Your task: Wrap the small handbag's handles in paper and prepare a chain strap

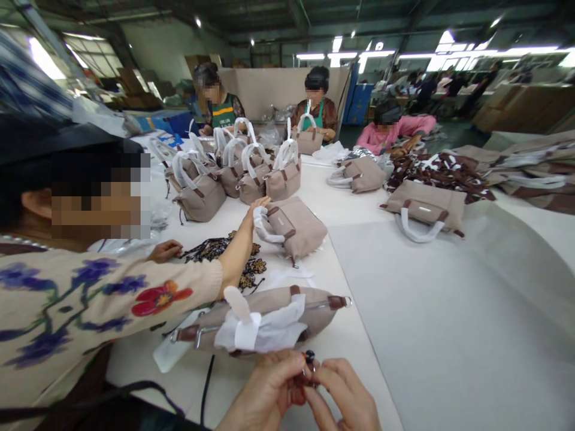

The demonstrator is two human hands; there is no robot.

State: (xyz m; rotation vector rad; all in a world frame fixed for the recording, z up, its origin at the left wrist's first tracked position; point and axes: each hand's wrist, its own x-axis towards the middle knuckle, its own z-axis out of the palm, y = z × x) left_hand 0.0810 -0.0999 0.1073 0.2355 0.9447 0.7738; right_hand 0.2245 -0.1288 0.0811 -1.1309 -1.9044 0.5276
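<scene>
Both hands met at the bottom centre of the head view: I saw the left hand (265, 392) and right hand (345, 395) pinching a small dark clasp (309, 358) between their fingertips. Just above them lay a taupe handbag (269, 314) on the white table (449, 311), its handle wrapped in white paper. At left, a co-worker's hand (258, 206) touched another bag (294, 226).
</scene>
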